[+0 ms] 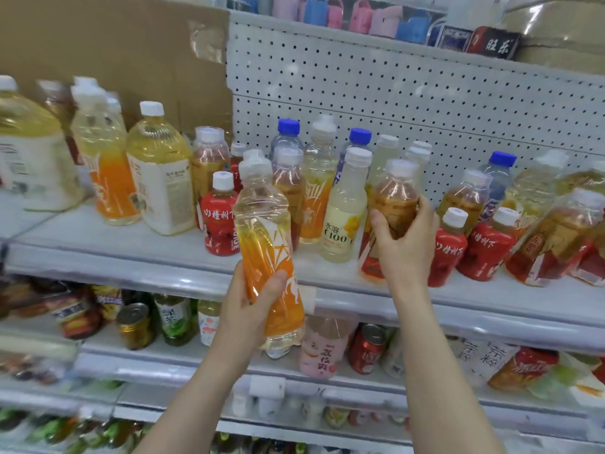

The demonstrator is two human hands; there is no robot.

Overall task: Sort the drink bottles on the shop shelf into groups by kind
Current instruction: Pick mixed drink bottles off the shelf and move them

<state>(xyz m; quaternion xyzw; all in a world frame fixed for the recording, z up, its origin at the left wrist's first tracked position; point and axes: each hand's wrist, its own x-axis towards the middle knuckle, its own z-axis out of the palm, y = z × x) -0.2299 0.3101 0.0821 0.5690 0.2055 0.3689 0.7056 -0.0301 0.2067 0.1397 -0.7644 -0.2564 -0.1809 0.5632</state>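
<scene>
My left hand (pixel 248 306) grips an orange-labelled clear bottle (pixel 266 244) by its lower half, held in front of the shelf's front edge. My right hand (pixel 404 240) grips an amber tea bottle (pixel 394 194) with a red lower label, standing on the white shelf (pixel 163 257). Beside it stands a pale lemon C100 bottle (pixel 343 214). Small red bottles (pixel 221 217) (pixel 450 244), another orange-labelled bottle (pixel 104 165) and blue-capped water bottles (pixel 288 132) stand mixed along the shelf.
Large yellow tea bottles (pixel 157 168) stand at the left. A white pegboard (pixel 393 93) backs the shelf, with cardboard (pixel 114 44) at the left. Lower shelves hold cans (pixel 134 326) and more bottles. Pastel boxes (pixel 360 14) sit on the shelf above.
</scene>
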